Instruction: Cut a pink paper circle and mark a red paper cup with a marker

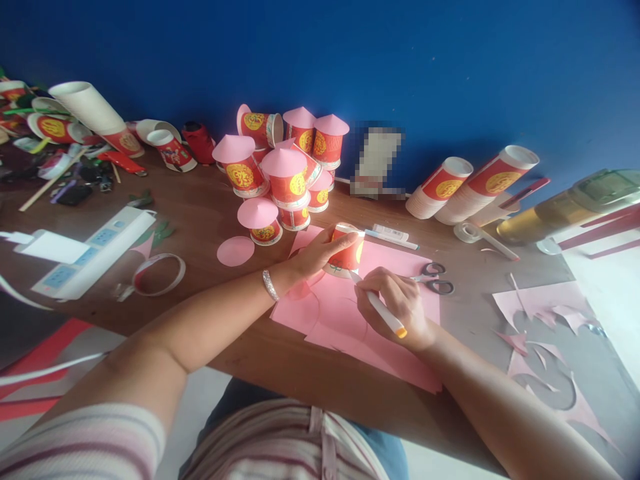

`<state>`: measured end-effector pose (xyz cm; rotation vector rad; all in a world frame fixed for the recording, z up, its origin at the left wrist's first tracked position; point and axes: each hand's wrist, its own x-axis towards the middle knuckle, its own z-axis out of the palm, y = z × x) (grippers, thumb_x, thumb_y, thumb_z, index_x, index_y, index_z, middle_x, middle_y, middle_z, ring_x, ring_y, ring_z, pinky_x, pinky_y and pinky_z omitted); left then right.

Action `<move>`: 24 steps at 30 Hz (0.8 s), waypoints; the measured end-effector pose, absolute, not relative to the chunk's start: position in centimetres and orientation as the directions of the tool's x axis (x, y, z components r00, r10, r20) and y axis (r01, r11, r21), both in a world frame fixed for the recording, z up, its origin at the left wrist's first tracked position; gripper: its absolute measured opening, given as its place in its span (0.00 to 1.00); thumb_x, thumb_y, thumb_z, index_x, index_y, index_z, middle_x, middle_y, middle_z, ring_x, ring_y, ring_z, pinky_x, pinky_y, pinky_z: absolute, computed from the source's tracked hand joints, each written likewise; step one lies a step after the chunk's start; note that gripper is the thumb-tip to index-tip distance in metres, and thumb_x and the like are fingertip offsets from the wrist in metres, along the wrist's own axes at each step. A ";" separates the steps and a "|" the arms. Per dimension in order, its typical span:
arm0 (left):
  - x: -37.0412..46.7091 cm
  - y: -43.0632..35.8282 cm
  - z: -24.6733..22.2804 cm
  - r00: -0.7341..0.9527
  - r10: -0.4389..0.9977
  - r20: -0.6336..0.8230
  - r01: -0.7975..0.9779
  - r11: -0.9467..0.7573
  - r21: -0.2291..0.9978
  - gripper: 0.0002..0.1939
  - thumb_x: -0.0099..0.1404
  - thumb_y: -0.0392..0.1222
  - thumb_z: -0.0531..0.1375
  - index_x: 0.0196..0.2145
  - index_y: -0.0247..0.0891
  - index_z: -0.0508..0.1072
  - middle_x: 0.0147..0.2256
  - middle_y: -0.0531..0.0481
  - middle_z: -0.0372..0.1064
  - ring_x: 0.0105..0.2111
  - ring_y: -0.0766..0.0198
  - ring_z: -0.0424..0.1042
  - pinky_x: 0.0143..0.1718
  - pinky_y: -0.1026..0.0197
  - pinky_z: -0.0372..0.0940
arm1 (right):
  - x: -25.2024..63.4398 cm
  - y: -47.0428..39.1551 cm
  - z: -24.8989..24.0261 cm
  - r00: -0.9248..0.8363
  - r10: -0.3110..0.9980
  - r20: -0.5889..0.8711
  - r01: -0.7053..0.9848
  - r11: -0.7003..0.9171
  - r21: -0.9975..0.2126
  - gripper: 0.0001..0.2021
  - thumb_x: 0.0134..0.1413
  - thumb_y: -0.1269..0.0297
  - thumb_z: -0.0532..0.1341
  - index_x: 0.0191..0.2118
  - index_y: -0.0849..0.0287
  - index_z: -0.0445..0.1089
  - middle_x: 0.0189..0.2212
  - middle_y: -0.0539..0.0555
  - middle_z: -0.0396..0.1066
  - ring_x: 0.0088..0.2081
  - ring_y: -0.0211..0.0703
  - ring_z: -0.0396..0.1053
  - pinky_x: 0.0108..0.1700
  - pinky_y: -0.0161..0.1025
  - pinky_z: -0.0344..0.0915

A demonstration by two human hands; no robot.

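Note:
My left hand [320, 253] is wrapped round a red paper cup [345, 249] with a yellow emblem, held tilted above the pink paper sheets [400, 320]. Green marks show on the cup's white band. In my right hand [395, 303] is a white marker [383, 313] with an orange end, its tip at the cup's white band. Scissors [440, 279] with dark handles lie on the paper to the right. Behind the cup rests another slim white pen [393, 239]. A pink paper disc [236, 251] lies to the left.
Several red cups with pink cone tops [284, 163] stand stacked behind my hands. Stacked paper cups [487, 183] and a tape roll [467, 231] are at right, near pink scraps [540, 360]. A power strip [95, 250] lies left, below a cluttered pile [65, 160].

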<state>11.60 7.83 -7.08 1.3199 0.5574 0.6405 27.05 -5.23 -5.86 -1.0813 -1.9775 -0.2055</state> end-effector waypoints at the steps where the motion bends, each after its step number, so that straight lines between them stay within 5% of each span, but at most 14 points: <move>1: 11.6 7.9 -7.2 0.718 0.696 -0.024 -0.118 0.156 0.981 0.27 0.66 0.67 0.65 0.39 0.37 0.71 0.32 0.52 0.64 0.32 0.65 0.63 0.34 0.62 0.62 | 27.0 -5.3 -5.8 -0.268 0.613 0.743 0.752 0.615 -0.237 0.13 0.60 0.81 0.60 0.39 0.53 0.63 0.26 0.45 0.67 0.24 0.35 0.65 0.25 0.33 0.59; 24: 11.6 8.2 -8.1 0.725 0.687 -0.050 -0.133 0.210 0.969 0.29 0.66 0.67 0.66 0.45 0.36 0.73 0.36 0.49 0.69 0.36 0.63 0.68 0.37 0.61 0.64 | 26.7 -5.7 -5.8 -0.287 0.659 0.696 0.722 0.626 -0.294 0.11 0.62 0.80 0.58 0.38 0.54 0.62 0.26 0.45 0.66 0.23 0.34 0.65 0.25 0.34 0.58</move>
